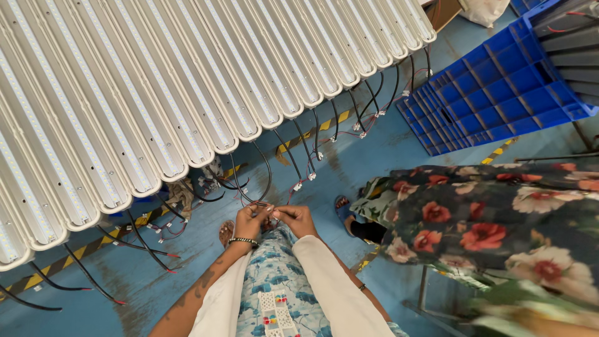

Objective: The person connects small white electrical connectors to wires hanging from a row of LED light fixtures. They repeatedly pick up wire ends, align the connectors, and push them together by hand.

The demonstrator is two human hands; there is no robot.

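Head view: your left hand (249, 221) and right hand (298, 218) pinch one lamp's wire ends (269, 208), fingers narrow. Most other light fixtures' (156, 93) leads look loose, so plenty's left.

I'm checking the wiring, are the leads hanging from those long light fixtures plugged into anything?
Mostly loose: the black leads dangle free under the light fixtures; the left hand and right hand pinch one.

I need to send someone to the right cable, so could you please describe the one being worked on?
Start at the row of long white light fittings lying side by side. Black cables hang from their near ends. The one meant loops down to the left hand and right hand; unlike its neighbours, its thin wires are pinched between fingers.
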